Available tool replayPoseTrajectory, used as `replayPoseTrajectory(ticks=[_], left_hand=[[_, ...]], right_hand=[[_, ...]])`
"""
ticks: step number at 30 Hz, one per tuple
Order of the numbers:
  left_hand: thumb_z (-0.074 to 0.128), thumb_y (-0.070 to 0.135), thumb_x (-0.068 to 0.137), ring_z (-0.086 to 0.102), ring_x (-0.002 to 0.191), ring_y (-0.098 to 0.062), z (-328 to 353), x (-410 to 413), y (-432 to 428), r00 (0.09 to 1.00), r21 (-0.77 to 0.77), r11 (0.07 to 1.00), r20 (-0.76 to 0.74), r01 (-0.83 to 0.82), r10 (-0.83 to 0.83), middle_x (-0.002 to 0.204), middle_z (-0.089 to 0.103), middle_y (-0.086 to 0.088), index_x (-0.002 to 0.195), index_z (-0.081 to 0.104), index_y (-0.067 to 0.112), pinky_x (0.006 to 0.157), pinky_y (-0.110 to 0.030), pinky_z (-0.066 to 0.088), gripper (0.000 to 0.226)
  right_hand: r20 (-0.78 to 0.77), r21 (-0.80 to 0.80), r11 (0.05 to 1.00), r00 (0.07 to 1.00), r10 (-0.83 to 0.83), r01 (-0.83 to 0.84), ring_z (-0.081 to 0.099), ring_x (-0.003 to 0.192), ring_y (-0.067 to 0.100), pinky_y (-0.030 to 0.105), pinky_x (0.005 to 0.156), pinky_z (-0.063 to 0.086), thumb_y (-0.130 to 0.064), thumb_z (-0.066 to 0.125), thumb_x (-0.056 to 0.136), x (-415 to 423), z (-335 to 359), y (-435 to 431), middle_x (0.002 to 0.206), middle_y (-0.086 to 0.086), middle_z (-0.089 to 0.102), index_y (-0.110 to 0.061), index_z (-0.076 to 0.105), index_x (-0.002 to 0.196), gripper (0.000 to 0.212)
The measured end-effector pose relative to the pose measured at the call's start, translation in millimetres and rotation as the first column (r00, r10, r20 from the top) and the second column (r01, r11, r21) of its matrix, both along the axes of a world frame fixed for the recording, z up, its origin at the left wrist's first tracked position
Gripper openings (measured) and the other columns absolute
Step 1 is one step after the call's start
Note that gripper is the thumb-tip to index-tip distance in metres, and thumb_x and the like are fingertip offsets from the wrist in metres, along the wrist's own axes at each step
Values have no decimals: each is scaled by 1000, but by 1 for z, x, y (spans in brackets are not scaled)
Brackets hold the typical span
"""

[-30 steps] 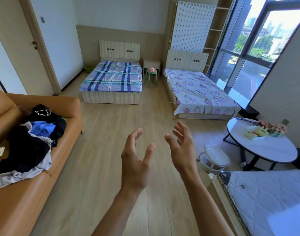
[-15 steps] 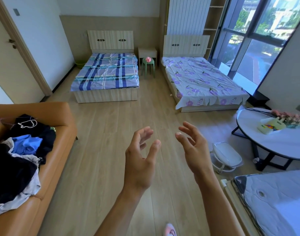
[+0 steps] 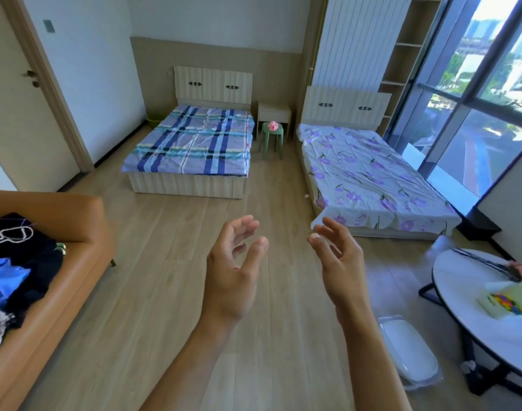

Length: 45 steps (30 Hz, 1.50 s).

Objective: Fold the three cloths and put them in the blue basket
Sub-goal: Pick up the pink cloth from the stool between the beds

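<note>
Hands raised mid-air over the wooden floor [image 3: 153,292], palms facing each other, apart. Left hand [image 3: 233,271]: fingers spread and loosely curled, grasping nothing. Right hand [image 3: 339,262]: likewise slack and empty. Cloths [image 3: 13,274], a heap of black, blue and pale pieces, lie at 9 o'clock on the orange sofa [image 3: 76,262], well apart from both hands. Plaid bed [image 3: 191,143] at 12 o'clock; floral bed [image 3: 372,176] at 1 o'clock. Round white table [image 3: 461,292] at 3 o'clock. Blue basket not visible.
</note>
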<state>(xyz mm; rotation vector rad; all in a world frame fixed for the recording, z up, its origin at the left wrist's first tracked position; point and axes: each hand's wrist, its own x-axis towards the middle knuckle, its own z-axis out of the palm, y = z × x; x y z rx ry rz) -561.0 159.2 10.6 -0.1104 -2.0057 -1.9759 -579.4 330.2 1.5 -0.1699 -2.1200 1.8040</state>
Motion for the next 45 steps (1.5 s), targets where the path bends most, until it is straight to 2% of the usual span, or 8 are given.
replayPoseTrajectory(ticks=[13, 19, 23, 26, 31, 35, 40, 45], left_hand=[[63, 34, 85, 63, 115, -3, -15, -288, 2, 999, 79, 997, 47, -6, 3, 118, 70, 9, 121, 63, 23, 106, -36, 49, 37], [63, 33, 84, 63, 114, -3, 1, -431, -1, 1000, 52, 999, 24, 12, -13, 117, 70, 9, 118, 64, 22, 106, -35, 49, 36], [64, 33, 84, 64, 114, -5, 9, -512, 6, 1000, 27, 1000, 10, 12, -12, 116, 70, 8, 117, 63, 21, 106, -38, 49, 35], [64, 33, 84, 64, 114, -7, 11, -578, 17, 1000, 33, 999, 0, 23, -23, 117, 70, 5, 118, 63, 19, 106, -39, 49, 37], [66, 30, 90, 62, 114, -3, 16, -698, 46, 999, 0, 999, -31, 45, -45, 118, 68, 6, 118, 63, 17, 106, -32, 48, 31], [65, 23, 94, 62, 114, -5, 30, -798, 68, 999, -44, 999, -37, 20, -21, 118, 68, 7, 118, 63, 17, 103, -31, 49, 25], [62, 20, 97, 62, 110, 1, 42, -907, 83, 999, -56, 998, -53, -11, 8, 119, 67, 6, 118, 63, 15, 91, -13, 47, 22], [62, 22, 97, 62, 109, 3, 38, -1006, 100, 999, -7, 1000, -33, -19, 19, 119, 67, 6, 120, 63, 15, 89, -13, 47, 24]], right_hand=[[63, 55, 998, 997, 34, -37, 67, 96, -4, 11, 77, 50, -18, 68, 92, -275, -23, -8, 122, -7, 67, -23, 57, 134, 44], [14, 17, 998, 999, -53, 53, 68, 93, -5, 24, 88, 53, -17, 68, 91, -411, -5, -11, 121, -5, 67, -23, 57, 134, 45], [14, 2, 997, 997, -78, 78, 65, 93, -13, 11, 81, 46, -20, 67, 92, -491, 2, -6, 121, -5, 66, -24, 56, 135, 44], [-3, 6, 997, 997, -75, 75, 65, 94, -11, 12, 82, 45, -22, 68, 91, -559, 4, 3, 121, -5, 66, -24, 57, 133, 44], [-31, 58, 997, 998, -56, 58, 64, 101, -6, 15, 86, 47, -25, 69, 90, -682, 9, 32, 116, -9, 66, -23, 56, 136, 47], [-42, 115, 993, 999, -6, 11, 62, 92, -16, 11, 82, 45, -29, 68, 91, -783, 23, 59, 123, -7, 64, -25, 55, 137, 48], [-48, 150, 988, 998, 42, -34, 60, 92, -19, 3, 72, 45, -31, 67, 91, -902, 41, 81, 125, -8, 64, -28, 54, 138, 49], [-37, 144, 989, 999, 35, -29, 63, 94, -12, 16, 80, 48, -34, 68, 90, -1004, 44, 95, 124, -9, 64, -30, 55, 136, 48]])
